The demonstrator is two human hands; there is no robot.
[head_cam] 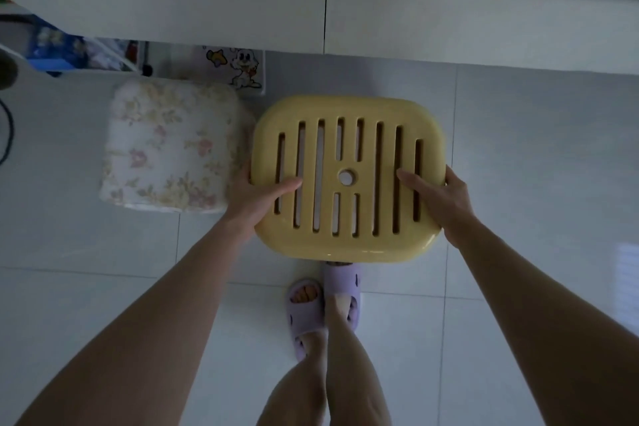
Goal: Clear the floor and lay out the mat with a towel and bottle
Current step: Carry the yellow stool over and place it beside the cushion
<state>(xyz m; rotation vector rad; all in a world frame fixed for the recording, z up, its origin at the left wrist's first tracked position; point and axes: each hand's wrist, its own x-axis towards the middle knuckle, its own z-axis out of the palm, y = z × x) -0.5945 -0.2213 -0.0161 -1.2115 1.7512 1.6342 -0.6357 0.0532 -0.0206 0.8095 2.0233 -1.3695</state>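
Yellow slatted stool [369, 176]: over the tiled floor [518, 166], just beside a floral cushion [169, 145]. Left hand [256, 197] and right hand [439, 197] each clasp one seat edge, thumbs on top, fingers wrapped round the rim. The balanced two-sided hold is likely for carrying it clear. Mat, towel, bottle: not in view.

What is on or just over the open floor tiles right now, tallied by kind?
yellow slotted stool: 1
floral cushion: 1
purple slippers, worn on the feet: 2
Total: 4
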